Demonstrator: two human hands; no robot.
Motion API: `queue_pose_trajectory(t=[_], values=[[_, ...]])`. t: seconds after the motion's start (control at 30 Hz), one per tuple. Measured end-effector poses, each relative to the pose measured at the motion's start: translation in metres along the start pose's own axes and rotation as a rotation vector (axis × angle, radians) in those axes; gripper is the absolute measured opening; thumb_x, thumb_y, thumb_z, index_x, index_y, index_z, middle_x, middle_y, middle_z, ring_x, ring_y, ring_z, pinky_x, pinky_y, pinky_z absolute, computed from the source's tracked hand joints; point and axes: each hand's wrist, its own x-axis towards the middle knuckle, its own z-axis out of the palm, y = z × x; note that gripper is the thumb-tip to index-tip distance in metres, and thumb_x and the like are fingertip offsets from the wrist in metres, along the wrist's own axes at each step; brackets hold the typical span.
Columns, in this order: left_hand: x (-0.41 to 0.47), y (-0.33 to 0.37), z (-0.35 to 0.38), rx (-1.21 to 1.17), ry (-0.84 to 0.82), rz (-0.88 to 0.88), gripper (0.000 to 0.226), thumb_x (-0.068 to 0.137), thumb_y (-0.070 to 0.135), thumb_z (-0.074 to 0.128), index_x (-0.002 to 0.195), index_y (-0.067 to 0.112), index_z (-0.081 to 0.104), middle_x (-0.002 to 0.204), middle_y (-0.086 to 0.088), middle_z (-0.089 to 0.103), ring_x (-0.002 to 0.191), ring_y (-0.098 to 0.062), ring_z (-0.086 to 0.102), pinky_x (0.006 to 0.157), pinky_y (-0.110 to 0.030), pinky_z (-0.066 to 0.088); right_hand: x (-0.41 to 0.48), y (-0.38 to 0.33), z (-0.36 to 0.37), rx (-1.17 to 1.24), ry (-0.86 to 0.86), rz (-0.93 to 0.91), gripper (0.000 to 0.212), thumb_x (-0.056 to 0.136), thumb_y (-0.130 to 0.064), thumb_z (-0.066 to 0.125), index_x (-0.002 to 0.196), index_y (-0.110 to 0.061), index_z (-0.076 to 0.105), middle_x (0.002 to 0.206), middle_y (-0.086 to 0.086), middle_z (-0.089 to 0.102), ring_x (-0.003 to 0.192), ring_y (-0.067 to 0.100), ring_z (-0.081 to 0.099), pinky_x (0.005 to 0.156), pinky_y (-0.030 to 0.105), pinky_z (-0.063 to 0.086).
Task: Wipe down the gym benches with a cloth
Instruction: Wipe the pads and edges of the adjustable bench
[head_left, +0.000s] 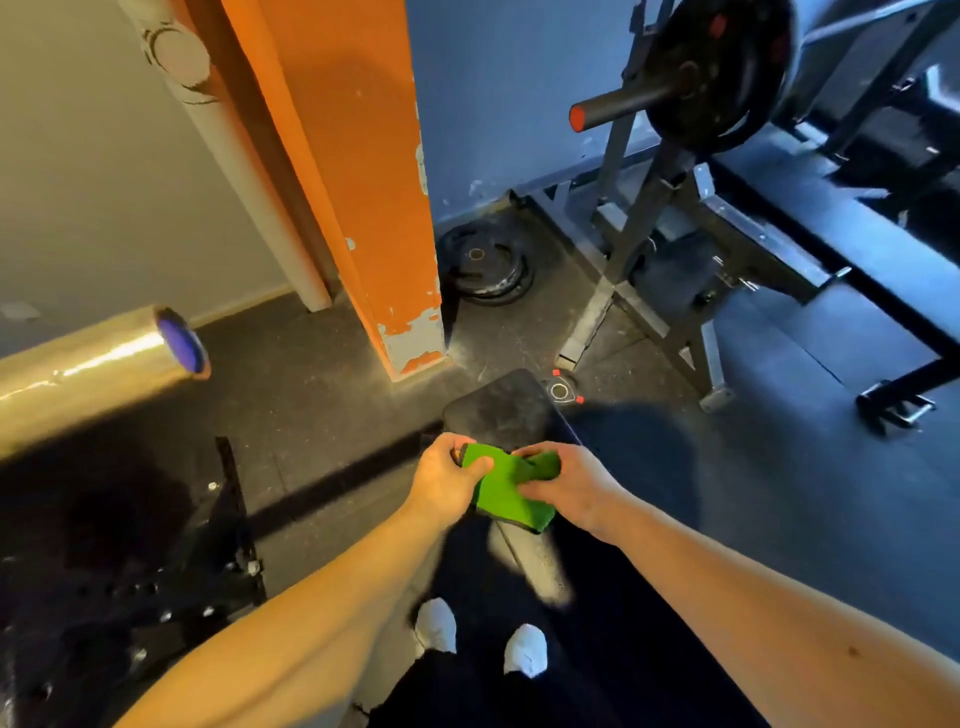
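both hands, left hand (448, 480) and right hand (563, 486), apparently pinch green cloth (511, 491).

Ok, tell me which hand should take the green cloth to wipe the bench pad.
Probably right. The right hand grips the bunched part of the green cloth over the bench pad; the left hand only pinches its left corner.

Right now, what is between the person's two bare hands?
A crumpled green cloth, gripped at one end by the left hand and at the other by the right hand, over the black padded bench. The head view shows it.
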Motion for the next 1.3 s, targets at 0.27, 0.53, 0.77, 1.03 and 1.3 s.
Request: queue_pose_trajectory(t=[0.27,0.53,0.77,1.03,1.3], values=[[0.107,0.013,0.056,-0.012,-0.022,-0.064,0.025,0.088,0.004,0.076,0.106,0.009,0.060,0.092,-0.005,0.061,0.083,-0.016,0.056,0.064,-0.010,0.045,0.098,0.027,-0.050,0.262,0.003,0.119,0.029,0.088,0.007,0.071,0.116,0.001,0.067,0.085,0.005,0.069,0.061,-0.003,0.067,0.055,0.011,0.049],[0.208,-0.021,0.107,-0.052,-0.029,-0.171,0.030,0.086,0.017,0.081,0.109,0.019,0.061,0.094,0.006,0.066,0.085,-0.007,0.062,0.068,-0.007,0.045,0.216,0.085,-0.065,0.450,-0.130,0.134,0.035,0.080,0.001,0.080,0.113,0.003,0.071,0.132,0.007,0.067,0.116,0.010,0.066,0.095,0.024,0.053],[0.282,-0.076,0.128,-0.029,0.002,-0.195,0.025,0.082,0.027,0.085,0.094,0.024,0.063,0.098,0.000,0.066,0.089,-0.012,0.061,0.075,-0.017,0.048,0.304,0.121,-0.049,0.609,-0.220,0.293,0.017,0.089,0.001,0.068,0.105,-0.006,0.070,0.100,0.017,0.070,0.098,0.032,0.069,0.093,0.049,0.054],[0.368,-0.140,0.124,0.138,-0.101,-0.127,0.016,0.096,0.033,0.067,0.093,0.045,0.078,0.110,0.013,0.056,0.119,-0.017,0.042,0.101,-0.030,0.033,0.403,0.146,-0.011,0.627,-0.215,0.364,0.019,0.092,0.000,0.064,0.111,-0.003,0.066,0.108,0.019,0.072,0.103,0.032,0.070,0.096,0.047,0.055],[0.430,-0.175,0.121,0.060,-0.022,-0.104,0.010,0.094,0.024,0.070,0.090,0.032,0.074,0.098,0.015,0.061,0.090,0.003,0.055,0.077,-0.010,0.038,0.489,0.153,0.002,0.216,-0.042,0.283,0.018,0.087,-0.002,0.074,0.097,-0.016,0.072,0.096,0.010,0.075,0.097,0.031,0.071,0.084,0.039,0.060]])
